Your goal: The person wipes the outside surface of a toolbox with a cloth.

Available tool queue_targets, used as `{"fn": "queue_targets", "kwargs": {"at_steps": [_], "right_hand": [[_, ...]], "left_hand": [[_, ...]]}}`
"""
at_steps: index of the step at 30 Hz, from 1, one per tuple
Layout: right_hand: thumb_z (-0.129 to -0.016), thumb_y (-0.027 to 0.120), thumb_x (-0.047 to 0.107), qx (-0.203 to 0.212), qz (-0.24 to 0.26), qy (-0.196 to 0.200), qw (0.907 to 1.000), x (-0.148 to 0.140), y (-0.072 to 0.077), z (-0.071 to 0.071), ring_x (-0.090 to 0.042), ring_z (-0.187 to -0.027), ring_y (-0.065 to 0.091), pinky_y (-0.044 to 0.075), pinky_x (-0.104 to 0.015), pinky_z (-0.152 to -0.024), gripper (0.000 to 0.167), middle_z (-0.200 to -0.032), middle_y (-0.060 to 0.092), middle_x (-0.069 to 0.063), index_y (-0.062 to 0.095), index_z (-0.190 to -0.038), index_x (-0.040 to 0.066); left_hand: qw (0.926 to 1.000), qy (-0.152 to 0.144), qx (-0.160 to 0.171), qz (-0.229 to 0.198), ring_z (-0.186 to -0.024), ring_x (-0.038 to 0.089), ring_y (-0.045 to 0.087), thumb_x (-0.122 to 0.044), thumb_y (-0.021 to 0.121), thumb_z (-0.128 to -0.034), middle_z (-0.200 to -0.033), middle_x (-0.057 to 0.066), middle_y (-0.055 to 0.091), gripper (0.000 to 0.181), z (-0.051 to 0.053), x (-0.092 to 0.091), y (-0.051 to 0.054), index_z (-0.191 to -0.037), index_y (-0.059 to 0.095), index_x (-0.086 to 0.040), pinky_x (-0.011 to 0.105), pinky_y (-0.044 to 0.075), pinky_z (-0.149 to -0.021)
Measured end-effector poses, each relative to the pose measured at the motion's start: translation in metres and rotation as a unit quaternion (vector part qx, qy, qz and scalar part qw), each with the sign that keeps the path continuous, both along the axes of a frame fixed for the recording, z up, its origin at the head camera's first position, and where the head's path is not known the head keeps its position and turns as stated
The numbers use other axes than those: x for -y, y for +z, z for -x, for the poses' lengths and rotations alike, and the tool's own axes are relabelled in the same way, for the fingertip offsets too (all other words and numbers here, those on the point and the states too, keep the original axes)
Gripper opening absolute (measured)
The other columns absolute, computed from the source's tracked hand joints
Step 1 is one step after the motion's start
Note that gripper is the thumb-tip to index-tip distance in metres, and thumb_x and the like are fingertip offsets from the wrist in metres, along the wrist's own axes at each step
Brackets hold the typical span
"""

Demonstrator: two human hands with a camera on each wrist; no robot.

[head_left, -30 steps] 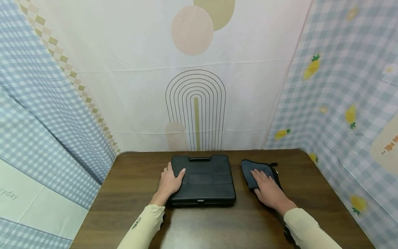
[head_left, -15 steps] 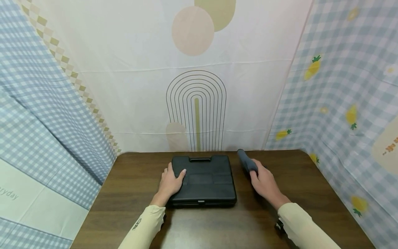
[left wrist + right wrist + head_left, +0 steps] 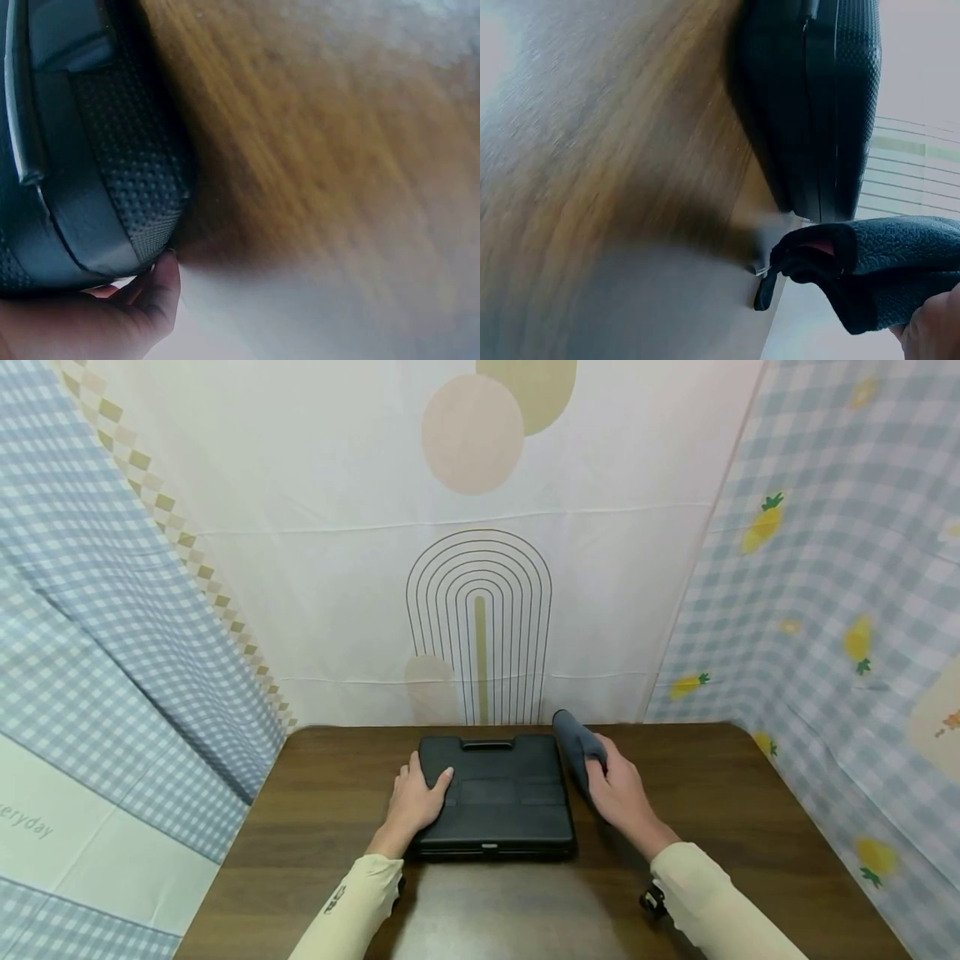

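Note:
A black plastic carrying case [image 3: 495, 818] lies flat and closed on the table, its recessed handle toward the back. My left hand [image 3: 412, 800] holds the case's left edge, thumb on top and fingers along the side; in the left wrist view the fingers [image 3: 154, 300] bend around a corner of it. My right hand [image 3: 621, 792] grips a folded grey-blue cloth [image 3: 574, 743] with dark edging, raised off the table just beside the case's right side. The cloth's black loop [image 3: 765, 289] hangs down in the right wrist view.
The brown wooden table [image 3: 322, 827] reaches back to a white printed curtain [image 3: 337, 610]. Blue checked fabric hangs along the left side [image 3: 150, 635] and the right side [image 3: 795, 577].
My right hand has picked up the cloth from the table, folded it in its grip and carried it left toward the case. The left hand stays on the case.

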State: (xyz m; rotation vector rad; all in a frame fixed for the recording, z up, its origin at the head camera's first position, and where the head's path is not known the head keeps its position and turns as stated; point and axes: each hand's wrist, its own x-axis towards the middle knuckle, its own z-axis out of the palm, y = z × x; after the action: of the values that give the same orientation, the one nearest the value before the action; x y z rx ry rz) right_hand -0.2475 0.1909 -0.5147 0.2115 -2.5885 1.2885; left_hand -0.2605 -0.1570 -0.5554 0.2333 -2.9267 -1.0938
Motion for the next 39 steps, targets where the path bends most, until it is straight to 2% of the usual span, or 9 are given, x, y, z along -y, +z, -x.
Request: {"fn": "queue_targets", "kwargs": {"at_steps": [9,12,14,18,21,26,29,32,39], "right_hand": [[-0.113,0.049,0.027,0.006,-0.004,0.028,0.9996,0.04,0.005,0.019,-0.039,-0.126,0.068,0.055,-0.059,-0.104,0.043,-0.145,0.066,-0.02,0.052,-0.155,0.018],[-0.113,0.049,0.03,0.013,-0.026,0.056,0.998,0.056,0.005,0.029,-0.037,-0.134,0.064,0.052,-0.059,-0.111,0.045,-0.15,0.064,-0.016,0.052,-0.157,0.019],[-0.113,0.048,0.032,0.021,-0.047,0.08,0.9954,0.065,0.005,0.034,-0.037,-0.148,0.054,0.045,-0.06,-0.121,0.049,-0.16,0.056,-0.013,0.049,-0.161,0.019],[-0.114,0.046,0.038,0.054,-0.113,0.139,0.9824,0.08,0.007,0.041,-0.037,-0.165,0.03,0.02,-0.068,-0.132,0.054,-0.173,0.04,-0.009,0.042,-0.166,0.023],[-0.113,0.045,0.05,0.078,-0.186,0.177,0.9631,0.089,0.008,0.044,-0.04,-0.168,0.018,0.006,-0.076,-0.13,0.058,-0.177,0.032,-0.007,0.04,-0.167,0.029],[-0.108,0.035,0.072,0.104,-0.282,0.206,0.9312,0.097,0.006,0.043,-0.042,-0.17,0.005,-0.004,-0.079,-0.128,0.072,-0.181,0.021,-0.006,0.037,-0.168,0.032],[-0.109,0.027,0.071,0.115,-0.293,0.209,0.926,0.099,0.005,0.043,-0.041,-0.17,0.001,-0.009,-0.078,-0.128,0.072,-0.182,0.016,-0.006,0.034,-0.169,0.031],[-0.113,0.024,0.064,0.115,-0.294,0.209,0.9257,0.099,0.003,0.044,-0.041,-0.17,0.001,-0.009,-0.078,-0.128,0.066,-0.182,0.015,-0.006,0.033,-0.17,0.03],[-0.114,0.033,0.054,0.104,-0.31,0.21,0.9214,0.1,0.005,0.044,-0.041,-0.17,0.004,-0.004,-0.079,-0.128,0.06,-0.182,0.018,-0.005,0.033,-0.17,0.031]], "left_hand": [[1.0,0.002,-0.003,0.005,-0.154,0.055,0.037,-0.055,0.055,-0.1079,-0.166,0.036,0.036,0.09,-0.001,0.001,0.002,-0.169,0.02,0.002,0.066,0.04,-0.121],[1.0,0.002,-0.001,0.004,-0.155,0.055,0.036,-0.056,0.055,-0.1078,-0.166,0.036,0.035,0.091,-0.001,0.001,0.002,-0.169,0.02,0.002,0.066,0.04,-0.121],[1.0,0.001,-0.003,0.006,-0.154,0.055,0.037,-0.056,0.055,-0.1079,-0.166,0.037,0.036,0.091,-0.001,0.001,0.001,-0.169,0.021,0.002,0.067,0.04,-0.12],[1.0,0.002,0.0,0.004,-0.155,0.054,0.035,-0.055,0.055,-0.108,-0.167,0.036,0.035,0.09,-0.001,0.002,0.0,-0.169,0.02,0.001,0.066,0.039,-0.122],[1.0,0.003,0.003,0.001,-0.156,0.054,0.035,-0.054,0.056,-0.1081,-0.167,0.035,0.034,0.09,-0.002,0.001,0.001,-0.169,0.02,0.001,0.066,0.038,-0.122],[1.0,0.005,0.003,0.003,-0.156,0.054,0.035,-0.055,0.056,-0.1078,-0.167,0.036,0.035,0.09,-0.002,0.0,0.002,-0.169,0.021,0.001,0.066,0.039,-0.122],[1.0,0.003,0.004,0.003,-0.156,0.054,0.035,-0.056,0.056,-0.1075,-0.167,0.035,0.035,0.091,-0.001,-0.001,0.001,-0.17,0.02,0.0,0.066,0.039,-0.122],[1.0,0.001,0.006,0.001,-0.156,0.054,0.034,-0.057,0.055,-0.1076,-0.168,0.034,0.034,0.091,0.0,-0.001,0.001,-0.17,0.02,-0.001,0.067,0.039,-0.122],[1.0,0.001,0.002,0.0,-0.156,0.054,0.036,-0.056,0.056,-0.1073,-0.168,0.034,0.035,0.091,0.0,0.0,0.001,-0.17,0.02,-0.001,0.066,0.039,-0.122]]}}
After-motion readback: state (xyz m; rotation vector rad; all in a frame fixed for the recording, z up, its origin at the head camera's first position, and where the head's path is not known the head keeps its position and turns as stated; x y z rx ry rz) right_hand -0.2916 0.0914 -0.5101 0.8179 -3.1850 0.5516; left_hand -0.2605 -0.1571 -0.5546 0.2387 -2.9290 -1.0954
